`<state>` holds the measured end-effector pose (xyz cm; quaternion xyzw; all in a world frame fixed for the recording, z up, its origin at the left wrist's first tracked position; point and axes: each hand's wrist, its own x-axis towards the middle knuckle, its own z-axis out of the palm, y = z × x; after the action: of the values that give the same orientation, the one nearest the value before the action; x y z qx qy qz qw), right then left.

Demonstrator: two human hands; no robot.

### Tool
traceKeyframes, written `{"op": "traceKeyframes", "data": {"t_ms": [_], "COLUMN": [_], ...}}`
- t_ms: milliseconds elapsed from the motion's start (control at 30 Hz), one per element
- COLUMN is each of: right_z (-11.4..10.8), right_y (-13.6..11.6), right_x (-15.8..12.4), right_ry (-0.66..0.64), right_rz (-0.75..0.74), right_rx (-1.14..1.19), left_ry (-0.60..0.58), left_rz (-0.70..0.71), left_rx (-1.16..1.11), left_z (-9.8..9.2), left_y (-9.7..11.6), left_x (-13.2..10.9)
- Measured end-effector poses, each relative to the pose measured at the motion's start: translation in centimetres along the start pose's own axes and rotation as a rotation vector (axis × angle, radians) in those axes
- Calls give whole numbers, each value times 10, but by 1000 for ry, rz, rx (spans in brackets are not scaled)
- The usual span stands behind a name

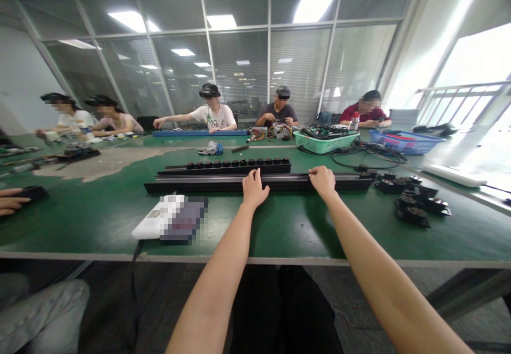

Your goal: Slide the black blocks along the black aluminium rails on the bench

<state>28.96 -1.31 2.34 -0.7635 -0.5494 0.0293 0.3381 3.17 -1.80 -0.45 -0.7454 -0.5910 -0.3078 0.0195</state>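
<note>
A long black rail [199, 186] lies crosswise on the green table in front of me, with thin lengthwise strips along its top. My left hand [254, 188] rests over the rail's middle, its fingers bent across the top and the thumb out to the right. Farther right along the same rail, my right hand [323, 181] is closed in a pinch at the top edge. Something small and dark shows at its fingertips, too small to name. Just behind lies a shorter black rail [223, 170] carrying a row of several small black parts.
Loose black parts [413, 210] lie to the right. A white device [155, 218] and a blurred dark object sit at left front. Behind are a green basket [327, 142], a blue basket [407, 142] and cables [367, 154]. Another person's hand [11, 202] is at far left; several people sit opposite.
</note>
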Motion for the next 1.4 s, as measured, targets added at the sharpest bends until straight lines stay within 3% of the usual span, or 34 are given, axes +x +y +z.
{"op": "traceKeyframes", "data": {"t_ms": [167,367,633,1400], "right_z": [-3,6,14,17], "right_y": [11,28,30,36], "right_x": [12,2,-4,0], "right_ry": [-48,23,60,113], "right_rz": [-59,-185,-251,-265], "right_rx": [1,94,135,63], "left_ry": [2,8,7,11], "left_rz": [-2,7,0,5], "left_rx": [1,-8,-1,-7], "left_z": [0,1,1,2], "left_y": [0,0,2,-1], "left_x": [0,0,0,1]}}
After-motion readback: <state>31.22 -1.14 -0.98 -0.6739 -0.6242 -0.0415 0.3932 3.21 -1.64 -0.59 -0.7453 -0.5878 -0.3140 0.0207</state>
